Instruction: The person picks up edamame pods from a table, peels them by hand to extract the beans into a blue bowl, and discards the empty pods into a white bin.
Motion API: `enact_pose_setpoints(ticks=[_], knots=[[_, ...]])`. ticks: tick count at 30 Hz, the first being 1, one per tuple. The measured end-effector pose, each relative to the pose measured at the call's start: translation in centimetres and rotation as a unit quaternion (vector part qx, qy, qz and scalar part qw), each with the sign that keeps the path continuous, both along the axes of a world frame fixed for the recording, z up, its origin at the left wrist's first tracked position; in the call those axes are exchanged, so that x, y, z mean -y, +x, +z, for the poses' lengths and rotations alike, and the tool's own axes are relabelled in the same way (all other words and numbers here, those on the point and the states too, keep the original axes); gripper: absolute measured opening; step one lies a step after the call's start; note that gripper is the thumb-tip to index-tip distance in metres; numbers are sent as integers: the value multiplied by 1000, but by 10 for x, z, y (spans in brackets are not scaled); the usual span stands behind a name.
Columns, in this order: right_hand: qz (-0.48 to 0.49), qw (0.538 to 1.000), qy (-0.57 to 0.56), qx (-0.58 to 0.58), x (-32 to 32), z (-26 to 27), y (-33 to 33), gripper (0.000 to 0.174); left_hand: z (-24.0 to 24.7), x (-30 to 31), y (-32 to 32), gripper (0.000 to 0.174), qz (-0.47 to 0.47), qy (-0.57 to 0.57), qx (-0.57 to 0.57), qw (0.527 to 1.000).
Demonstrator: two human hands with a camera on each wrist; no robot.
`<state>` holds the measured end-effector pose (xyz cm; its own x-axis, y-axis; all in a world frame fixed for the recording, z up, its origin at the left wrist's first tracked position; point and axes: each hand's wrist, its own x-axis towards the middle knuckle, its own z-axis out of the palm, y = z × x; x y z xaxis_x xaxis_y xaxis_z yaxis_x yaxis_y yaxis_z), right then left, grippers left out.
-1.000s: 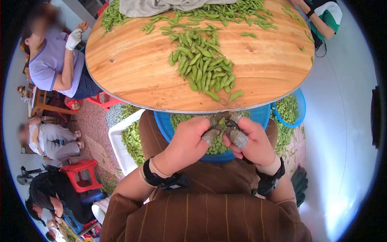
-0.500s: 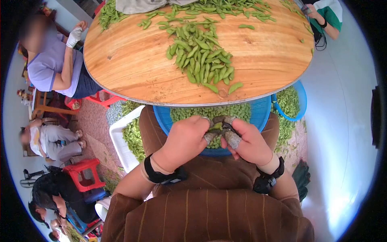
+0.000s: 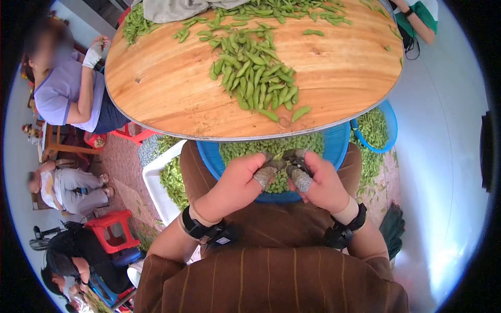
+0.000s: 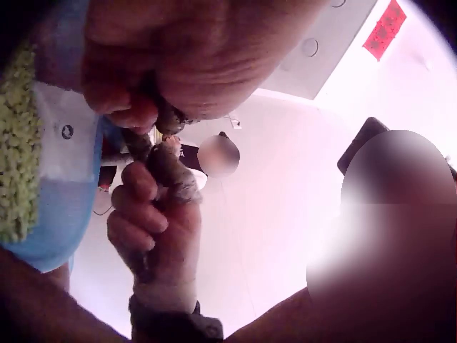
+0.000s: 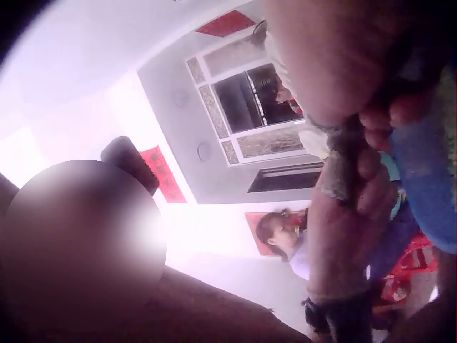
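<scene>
Over a blue basin of shelled green beans, both hands meet with their thumbs and forefingers together. The left hand pinches a green soybean pod, mostly hidden by the fingertips. From the other side, the right hand grips the same pod with thumb and forefinger. Grey, dirt-darkened wraps cover the thumbs and forefingers of both hands. In the left wrist view, the right hand's other fingers are curled in.
A round wooden table holds a heap of soybean pods and a grey cloth. A white crate of pods stands left, a blue basket right. Red stools and other people sit at the left.
The pod showed plainly between the fingertips earlier; now only a little of it shows. The hands have shifted slightly and remain close together over the basin.
</scene>
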<state>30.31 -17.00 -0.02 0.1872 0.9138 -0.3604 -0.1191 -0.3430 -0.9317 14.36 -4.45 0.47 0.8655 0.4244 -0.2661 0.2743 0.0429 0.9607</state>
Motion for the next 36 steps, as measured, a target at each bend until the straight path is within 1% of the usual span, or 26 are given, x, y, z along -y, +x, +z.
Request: enact_pose_setpoints(ticks=[1,2,3,5,9,11,15,16,17,18,19,20,21,22,24,25,26,27,28,29,30,31,32,34,35,36], knots=[[-12,1000,4,26,-2,2,2,13,-3,0,0,7,-9,135,28,990],[-13,1000,4,26,-3,2,4,13,-5,0,1,8,-17,268,57,962],[-9,1000,12,16,-5,3,6,12,-5,1,1,8,-18,268,59,961],[-5,1000,20,5,-6,4,7,13,-6,3,0,11,-39,380,61,922],[-7,1000,6,-4,-7,3,3,16,0,9,-5,11,-33,422,43,905],[-5,1000,1,-6,-5,3,-1,16,6,13,-12,16,-72,428,-1,901],[1,1000,-12,-28,-2,1,-8,14,-7,12,-20,11,-70,434,56,897],[1,999,-8,-38,-1,2,-11,13,-6,8,-21,7,-72,202,14,977],[3,999,-7,-31,-1,4,-15,13,-5,5,-24,11,-73,-42,-28,996],[10,1000,-2,-27,1,7,-19,12,-7,3,-28,11,-71,-40,-20,997],[18,1000,3,-22,1,9,-22,12,-13,1,-32,13,-32,-289,17,957],[21,1000,3,-15,1,8,-25,12,-20,1,-35,15,5,-520,53,853],[13,998,11,-55,1,3,-27,15,-25,2,-38,15,-6,-560,88,824],[4,995,16,-99,2,-2,-29,19,-28,4,-40,15,-6,-563,91,822],[-11,994,5,-104,2,-10,-32,19,-30,9,-40,15,27,-485,93,869],[-27,993,-4,-111,2,-10,-33,19,-32,10,-42,15,27,-486,98,868],[-25,994,-4,-106,3,-9,-36,19,-35,10,-43,14,5,-349,76,934],[-26,998,-6,-56,3,-6,-37,19,-36,11,-43,14,-15,-202,53,978],[-26,1000,-8,-7,4,-5,-38,18,-35,14,-44,14,-14,-203,59,977],[-25,1000,-8,-1,5,-4,-37,18,-32,17,-45,15,-14,-149,40,988],[-8,998,-18,68,5,-5,-37,20,-29,22,-47,16,-12,-97,18,995],[10,990,-26,136,5,-6,-36,22,-27,24,-48,16,-11,-97,20,995],[12,990,-27,136,6,-8,-37,22,-25,25,-47,15,-22,-93,-1,995],[55,925,78,369,6,-12,-36,22,-24,27,-47,14,-32,-85,-20,996],[54,925,80,369,5,-14,-37,22,-26,28,-47,14,-23,-96,-15,995],[63,894,124,427,6,-16,-38,20,-28,30,-47,14,-15,-108,-11,994]])
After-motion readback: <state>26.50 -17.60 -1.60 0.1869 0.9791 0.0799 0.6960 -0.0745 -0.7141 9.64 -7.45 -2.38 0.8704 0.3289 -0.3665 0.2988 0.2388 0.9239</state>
